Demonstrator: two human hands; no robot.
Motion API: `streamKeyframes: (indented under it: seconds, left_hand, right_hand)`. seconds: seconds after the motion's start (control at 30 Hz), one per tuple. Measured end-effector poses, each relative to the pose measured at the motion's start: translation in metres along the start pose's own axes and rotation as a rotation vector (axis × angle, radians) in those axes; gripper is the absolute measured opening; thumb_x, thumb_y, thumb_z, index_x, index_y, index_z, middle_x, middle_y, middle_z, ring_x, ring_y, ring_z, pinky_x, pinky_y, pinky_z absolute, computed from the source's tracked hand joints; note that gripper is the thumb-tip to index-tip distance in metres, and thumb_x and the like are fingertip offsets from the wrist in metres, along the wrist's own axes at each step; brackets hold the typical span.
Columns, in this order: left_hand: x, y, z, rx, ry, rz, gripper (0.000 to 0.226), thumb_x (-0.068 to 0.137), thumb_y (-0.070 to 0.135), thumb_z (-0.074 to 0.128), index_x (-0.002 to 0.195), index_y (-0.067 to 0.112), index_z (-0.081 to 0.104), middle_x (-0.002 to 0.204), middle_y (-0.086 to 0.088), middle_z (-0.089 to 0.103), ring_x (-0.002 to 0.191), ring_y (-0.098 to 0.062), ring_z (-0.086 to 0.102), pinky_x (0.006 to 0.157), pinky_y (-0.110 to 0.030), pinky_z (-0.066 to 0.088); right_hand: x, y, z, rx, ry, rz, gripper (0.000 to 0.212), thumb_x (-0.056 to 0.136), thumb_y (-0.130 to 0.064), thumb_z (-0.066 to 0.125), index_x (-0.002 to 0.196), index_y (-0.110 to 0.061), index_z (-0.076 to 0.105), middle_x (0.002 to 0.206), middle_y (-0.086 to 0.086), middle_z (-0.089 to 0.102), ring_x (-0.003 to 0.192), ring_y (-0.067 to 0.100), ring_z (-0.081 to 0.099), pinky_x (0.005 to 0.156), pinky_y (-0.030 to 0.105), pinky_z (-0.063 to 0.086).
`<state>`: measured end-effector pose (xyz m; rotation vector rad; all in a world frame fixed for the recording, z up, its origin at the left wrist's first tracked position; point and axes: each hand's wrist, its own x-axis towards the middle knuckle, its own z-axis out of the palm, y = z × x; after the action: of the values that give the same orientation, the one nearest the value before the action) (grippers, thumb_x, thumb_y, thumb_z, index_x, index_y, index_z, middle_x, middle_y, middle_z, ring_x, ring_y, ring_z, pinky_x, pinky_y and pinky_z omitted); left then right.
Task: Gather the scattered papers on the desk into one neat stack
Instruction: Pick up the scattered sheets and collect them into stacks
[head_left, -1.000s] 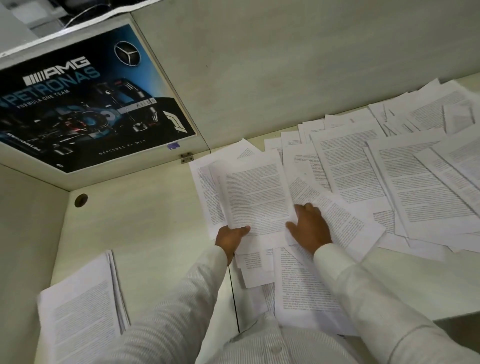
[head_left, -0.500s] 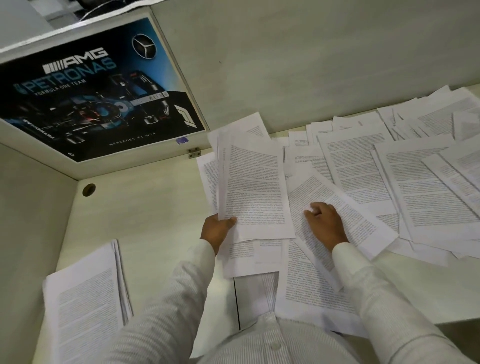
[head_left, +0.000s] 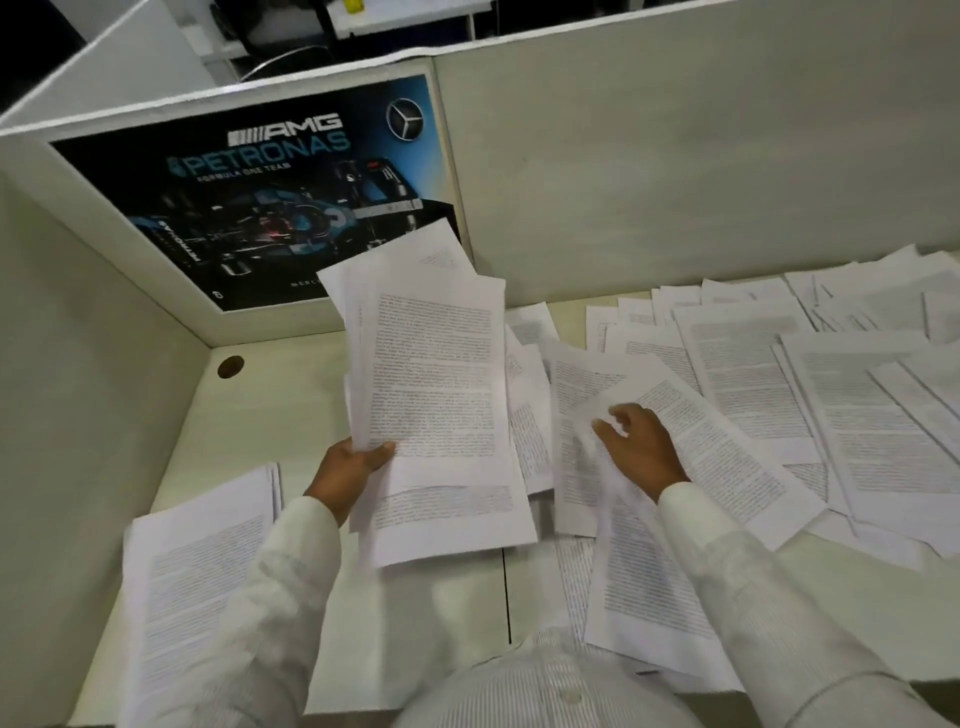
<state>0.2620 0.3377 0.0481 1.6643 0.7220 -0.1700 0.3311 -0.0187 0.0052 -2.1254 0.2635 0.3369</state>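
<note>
Since a moment ago my left hand has raised its bundle of sheets off the desk, and the top corners now stand in front of the lower edge of the poster on the partition. I grip the bundle at its lower left edge, with my thumb across the front page and my fingers behind it. The pages are fanned and uneven, not squared up. One more printed page shows just below the bundle, and I cannot tell whether it hangs from my grip or lies flat. My right hand has shifted to the near left corner of a slanted sheet. Its fingers are curled and pinch that corner, which is lifting a little, though the spot is blurred. This sheet lies over other pages in front of me. Farther right, the loose papers still cover the desk in overlapping layers, right up to the partition. At my near left a stack lies flat on the desk with its edges roughly in line, well apart from the spread and just beside my left sleeve. A round cable hole sits in the far left corner of the desk.
</note>
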Motion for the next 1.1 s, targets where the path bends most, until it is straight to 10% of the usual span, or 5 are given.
streamKeyframes:
  seconds: [0.3, 0.77, 1.1]
  left_hand:
    - [-0.021, -0.014, -0.069, 0.092, -0.271, 0.003, 0.030, 0.089, 0.020, 0.070, 0.116, 0.006, 0.069, 0.111, -0.006, 0.074, 0.104, -0.026, 0.070, 0.096, -0.037, 0.051]
    - [-0.038, -0.052, -0.102, -0.099, -0.351, -0.126, 0.040, 0.084, 0.024, 0.072, 0.121, 0.007, 0.066, 0.117, -0.011, 0.072, 0.107, -0.031, 0.069, 0.095, -0.043, 0.052]
    - [-0.034, -0.074, -0.092, -0.377, -0.099, -0.107, 0.038, 0.092, 0.017, 0.066, 0.129, 0.009, 0.060, 0.123, -0.009, 0.068, 0.107, -0.025, 0.067, 0.094, -0.034, 0.050]
  right_hand:
    - [0.003, -0.117, 0.035, 0.229, -0.229, -0.067, 0.034, 0.097, -0.035, 0.060, 0.119, -0.010, 0.065, 0.114, -0.002, 0.068, 0.101, 0.016, 0.062, 0.082, 0.025, 0.049]
    - [-0.027, -0.102, 0.049, 0.278, -0.324, -0.018, 0.010, 0.085, -0.013, 0.077, 0.094, -0.009, 0.076, 0.098, 0.006, 0.077, 0.087, 0.018, 0.073, 0.074, 0.026, 0.059]
    - [-0.018, -0.085, 0.023, 0.272, 0.302, 0.016, 0.006, 0.093, -0.017, 0.058, 0.093, -0.019, 0.063, 0.098, 0.001, 0.065, 0.088, 0.021, 0.059, 0.074, 0.031, 0.048]
